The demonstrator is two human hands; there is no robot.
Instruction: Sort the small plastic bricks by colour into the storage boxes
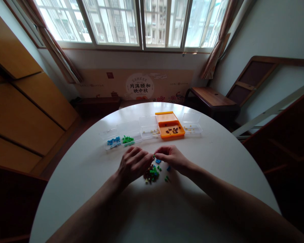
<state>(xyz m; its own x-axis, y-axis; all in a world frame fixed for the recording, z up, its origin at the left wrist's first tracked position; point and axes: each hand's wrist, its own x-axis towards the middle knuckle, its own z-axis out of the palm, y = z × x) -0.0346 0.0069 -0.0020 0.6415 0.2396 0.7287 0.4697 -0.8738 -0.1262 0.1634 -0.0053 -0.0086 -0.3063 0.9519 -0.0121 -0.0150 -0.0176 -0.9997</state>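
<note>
My left hand (135, 163) and my right hand (173, 158) meet over the middle of the table, fingers closed in a pinch. Between their fingertips shows a tiny green building brick (154, 156); the fingers partly hide it. Just below lies a loose pile of small bricks (152, 173), green, brown and a few pale yellow. A blue brick (158, 161) rests under the fingertips, and another blue brick (168, 168) sits beneath my right hand. Several loose green bricks (166, 179) are scattered to the right of the pile.
Along the far side of the round white table (218, 162) stand open clear boxes: one with blue bricks (114, 141), one with green bricks (128, 140), two with pale yellow pieces. Among them is an orange box (172, 135) holding brown bricks. A wooden stool (212, 97) stands beyond.
</note>
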